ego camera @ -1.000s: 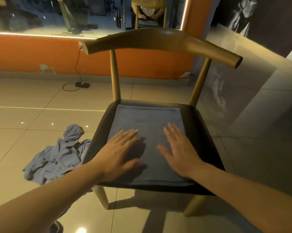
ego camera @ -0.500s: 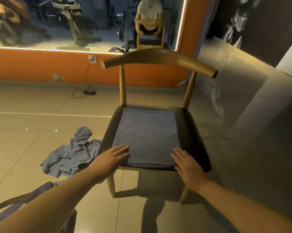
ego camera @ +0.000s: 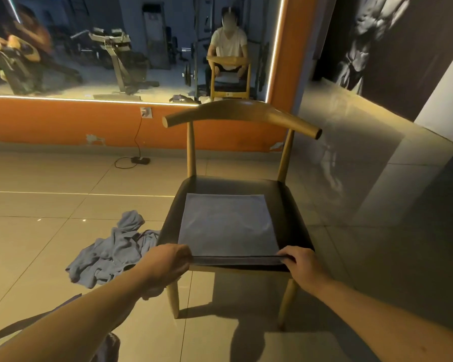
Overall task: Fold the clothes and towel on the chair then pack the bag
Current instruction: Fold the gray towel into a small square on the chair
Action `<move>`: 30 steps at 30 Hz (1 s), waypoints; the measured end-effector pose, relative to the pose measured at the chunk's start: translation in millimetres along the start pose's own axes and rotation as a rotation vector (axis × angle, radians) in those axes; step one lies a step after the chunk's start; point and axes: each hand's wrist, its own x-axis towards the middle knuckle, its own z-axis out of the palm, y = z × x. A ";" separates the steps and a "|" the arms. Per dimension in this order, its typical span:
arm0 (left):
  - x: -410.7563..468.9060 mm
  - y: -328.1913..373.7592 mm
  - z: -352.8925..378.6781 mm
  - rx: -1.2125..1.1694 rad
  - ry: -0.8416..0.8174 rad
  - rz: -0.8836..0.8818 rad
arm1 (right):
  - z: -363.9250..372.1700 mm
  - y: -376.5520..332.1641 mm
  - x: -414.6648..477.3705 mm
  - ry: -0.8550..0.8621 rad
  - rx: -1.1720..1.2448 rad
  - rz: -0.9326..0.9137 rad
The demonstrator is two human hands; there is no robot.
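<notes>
Gym interior. A wall mirror [ego camera: 63, 48], edged by a light strip [ego camera: 63, 98], is set in an orange wall [ego camera: 50, 121]; exercise machines [ego camera: 117, 61] and a dumbbell [ego camera: 187, 74] are reflected in it. A large black-and-white mural [ego camera: 364, 40] of a muscular body is seen at right. Floor [ego camera: 37, 244] is laid with glossy tiles.

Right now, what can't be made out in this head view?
- Bag: head view, cut off by the bottom edge and covered by the left arm.
- Fingertips of the left hand and right hand: curled round the towel's front edge.
- Clothes on the floor: crumpled, garment type unclear.
</notes>
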 end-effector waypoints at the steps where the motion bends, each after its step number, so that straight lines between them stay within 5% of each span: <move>1: 0.2 2.5 -3.4 -0.044 -0.001 -0.010 | -4.1 -2.3 -0.8 -0.003 0.027 0.017; 13: 107.0 -10.2 -46.7 -0.556 0.283 -0.291 | -28.8 -40.6 116.0 0.154 0.410 0.266; 30: 229.1 -74.2 5.0 -0.372 0.389 -0.469 | 24.8 9.2 255.5 0.081 0.414 0.467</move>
